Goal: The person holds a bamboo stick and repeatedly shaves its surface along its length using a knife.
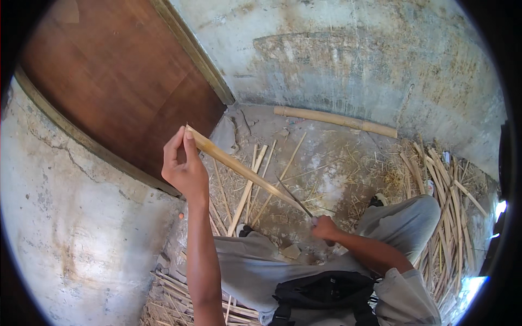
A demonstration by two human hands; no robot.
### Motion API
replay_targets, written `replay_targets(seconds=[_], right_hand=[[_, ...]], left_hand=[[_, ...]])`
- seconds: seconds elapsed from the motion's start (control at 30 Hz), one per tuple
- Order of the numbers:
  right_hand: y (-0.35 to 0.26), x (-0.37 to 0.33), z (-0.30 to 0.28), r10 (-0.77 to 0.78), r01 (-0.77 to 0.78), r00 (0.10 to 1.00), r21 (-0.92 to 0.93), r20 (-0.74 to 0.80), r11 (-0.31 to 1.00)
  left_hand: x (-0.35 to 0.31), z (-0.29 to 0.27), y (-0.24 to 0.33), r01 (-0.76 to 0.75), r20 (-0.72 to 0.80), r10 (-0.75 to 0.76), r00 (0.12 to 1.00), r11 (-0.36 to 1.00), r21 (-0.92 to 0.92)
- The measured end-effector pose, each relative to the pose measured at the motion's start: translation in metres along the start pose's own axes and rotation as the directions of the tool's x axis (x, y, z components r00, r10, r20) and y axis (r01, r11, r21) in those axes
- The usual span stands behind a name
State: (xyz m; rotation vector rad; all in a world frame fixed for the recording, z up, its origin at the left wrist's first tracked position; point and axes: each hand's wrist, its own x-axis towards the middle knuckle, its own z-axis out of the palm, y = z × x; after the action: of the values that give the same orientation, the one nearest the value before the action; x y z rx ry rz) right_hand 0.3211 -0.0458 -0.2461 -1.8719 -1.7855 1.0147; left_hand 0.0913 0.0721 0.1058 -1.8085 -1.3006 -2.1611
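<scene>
A long split bamboo strip (247, 173) slants across the middle, its upper end pinched between the thumb and fingers of my left hand (185, 163). Its lower end reaches down to the right, near my right hand (325, 228). That hand is closed round the handle of a knife (296, 199), whose thin dark blade points up and left. The blade lies close beside the strip; whether it touches the bamboo I cannot tell.
Several bamboo strips (247, 190) lie on the littered floor ahead. A big pile of strips (448, 212) is at my right, another (174, 293) at lower left. An uncut bamboo pole (334, 119) rests along the far wall (348, 60). A brown door (125, 70) stands at left.
</scene>
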Motion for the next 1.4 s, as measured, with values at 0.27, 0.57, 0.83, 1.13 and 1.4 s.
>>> replay_targets(seconds=[0.27,0.57,0.83,1.13,1.4], right_hand=[[-0.099,-0.033,-0.047,-0.075,0.11,0.987,0.258,-0.142,0.96],[0.0,-0.016,0.023,0.043,-0.016,0.993,0.228,-0.114,0.974],[0.034,-0.003,0.019,0.131,-0.132,0.989,0.021,0.076,0.991],[-0.041,-0.003,-0.067,-0.033,-0.605,0.762,0.729,0.647,0.319],[-0.133,-0.067,-0.187,-0.282,-0.282,0.891,0.92,0.357,0.272]], left_hand=[[-0.005,0.004,0.002,-0.022,0.03,0.021,0.999,0.999,0.042],[-0.004,0.007,0.016,0.058,-0.02,-0.057,0.998,0.998,0.014],[-0.003,-0.015,-0.002,0.05,-0.02,-0.049,0.999,0.997,0.058],[0.005,-0.044,-0.02,0.075,0.021,-0.077,0.997,0.993,0.086],[0.011,-0.057,-0.001,0.256,0.259,-0.192,0.947,0.935,-0.244]])
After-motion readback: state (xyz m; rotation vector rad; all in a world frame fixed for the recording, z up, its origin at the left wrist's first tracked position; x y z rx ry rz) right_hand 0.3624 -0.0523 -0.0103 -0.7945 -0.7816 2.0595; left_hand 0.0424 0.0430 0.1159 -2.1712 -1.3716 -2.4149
